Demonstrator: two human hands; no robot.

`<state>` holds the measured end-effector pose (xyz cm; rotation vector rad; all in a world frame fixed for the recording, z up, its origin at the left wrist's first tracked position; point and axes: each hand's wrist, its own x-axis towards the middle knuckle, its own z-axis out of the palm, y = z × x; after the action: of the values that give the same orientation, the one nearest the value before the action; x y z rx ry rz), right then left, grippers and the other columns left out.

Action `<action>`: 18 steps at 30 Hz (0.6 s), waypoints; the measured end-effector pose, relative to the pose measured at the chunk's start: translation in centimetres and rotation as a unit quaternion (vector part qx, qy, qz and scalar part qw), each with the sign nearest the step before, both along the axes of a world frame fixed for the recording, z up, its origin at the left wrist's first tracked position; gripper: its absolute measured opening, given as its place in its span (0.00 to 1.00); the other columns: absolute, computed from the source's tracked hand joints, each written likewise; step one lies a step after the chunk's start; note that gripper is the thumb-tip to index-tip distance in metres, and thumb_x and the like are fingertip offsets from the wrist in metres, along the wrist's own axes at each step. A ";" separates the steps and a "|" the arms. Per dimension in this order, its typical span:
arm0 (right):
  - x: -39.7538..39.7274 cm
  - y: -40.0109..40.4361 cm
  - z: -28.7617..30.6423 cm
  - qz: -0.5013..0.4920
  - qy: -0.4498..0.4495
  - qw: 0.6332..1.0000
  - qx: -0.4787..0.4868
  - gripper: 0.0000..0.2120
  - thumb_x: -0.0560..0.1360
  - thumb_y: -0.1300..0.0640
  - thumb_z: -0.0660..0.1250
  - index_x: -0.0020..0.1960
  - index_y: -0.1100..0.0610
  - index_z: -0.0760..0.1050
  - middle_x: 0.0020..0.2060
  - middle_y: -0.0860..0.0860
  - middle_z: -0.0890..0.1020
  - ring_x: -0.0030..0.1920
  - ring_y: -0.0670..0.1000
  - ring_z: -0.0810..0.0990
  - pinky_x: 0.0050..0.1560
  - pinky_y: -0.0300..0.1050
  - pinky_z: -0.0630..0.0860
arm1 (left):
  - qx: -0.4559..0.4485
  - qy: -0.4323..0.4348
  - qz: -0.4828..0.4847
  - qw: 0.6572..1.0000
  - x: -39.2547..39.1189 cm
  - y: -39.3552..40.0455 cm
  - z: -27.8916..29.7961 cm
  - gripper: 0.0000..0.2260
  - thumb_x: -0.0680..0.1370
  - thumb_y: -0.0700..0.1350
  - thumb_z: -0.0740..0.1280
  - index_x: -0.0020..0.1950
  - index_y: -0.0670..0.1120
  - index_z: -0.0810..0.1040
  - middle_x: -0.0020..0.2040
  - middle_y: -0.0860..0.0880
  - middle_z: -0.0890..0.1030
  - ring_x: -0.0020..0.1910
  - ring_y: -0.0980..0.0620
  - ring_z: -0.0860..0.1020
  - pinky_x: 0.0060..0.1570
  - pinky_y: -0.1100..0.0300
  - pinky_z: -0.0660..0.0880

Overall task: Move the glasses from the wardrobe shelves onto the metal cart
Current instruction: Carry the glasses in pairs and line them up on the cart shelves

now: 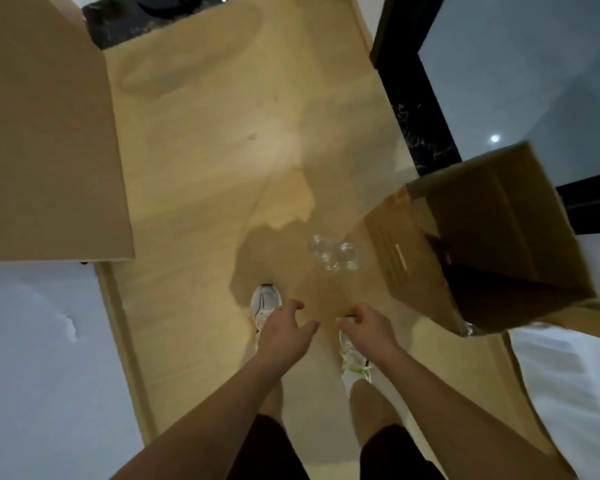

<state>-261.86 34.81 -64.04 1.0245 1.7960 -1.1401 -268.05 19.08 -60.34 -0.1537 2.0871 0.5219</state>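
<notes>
**Head view: glasses on the floor, both hands empty**

Head camera looks straight down at a pale wooden floor (201,140). Three clear glasses (335,256) stand upright in a tight cluster on it, just beside the near corner of an open cardboard box (482,244) at right. The box is tilted, its opening toward the camera; its inside is dark and what it holds cannot be told. Something clear and glassy (470,329) shows at the box's lower edge, too blurred to name.

The left hand (284,327) and right hand (368,327) reach forward and down, side by side and apart from each other, fingers loosely spread and slightly bent, holding nothing. Both are short of the glasses, not touching them. Under the hands are two white shoes (265,301), with bare legs and dark shorts below.

A brown panel (45,133) fills the upper left. A dark-framed glass surface (520,84) lies upper right.
</notes>
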 end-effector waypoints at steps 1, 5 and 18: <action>-0.6 0.0 -2.4 -0.037 -0.009 0.999 -0.005 0.23 0.75 0.44 0.71 0.66 0.54 0.77 0.61 0.51 0.81 0.60 0.53 0.79 0.58 0.46 0.75 | -0.001 -0.011 -0.004 1.000 -1.3 0.3 -2.5 0.23 0.79 0.56 0.69 0.72 0.49 0.73 0.68 0.48 0.78 0.64 0.49 0.77 0.55 0.60 0.68; -2.0 -0.5 -13.0 -0.165 -0.037 0.986 -0.008 0.19 0.75 0.45 0.73 0.61 0.53 0.79 0.56 0.50 0.82 0.57 0.54 0.80 0.56 0.47 0.75 | 0.006 -0.054 0.007 0.998 -5.8 1.7 -14.1 0.22 0.79 0.54 0.70 0.71 0.47 0.75 0.66 0.46 0.79 0.59 0.49 0.79 0.55 0.61 0.70; -4.1 -1.9 -39.2 -0.518 -0.048 0.839 -0.158 0.16 0.78 0.55 0.71 0.65 0.52 0.76 0.50 0.52 0.81 0.47 0.51 0.77 0.41 0.45 0.74 | 0.044 -0.261 0.272 0.925 -7.3 3.3 -41.4 0.22 0.78 0.49 0.72 0.72 0.51 0.74 0.68 0.50 0.75 0.66 0.47 0.72 0.60 0.49 0.76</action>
<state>-265.94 32.88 -103.22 1.8680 0.8272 -1.8693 -275.35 22.41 -101.72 -0.7521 1.4791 0.8039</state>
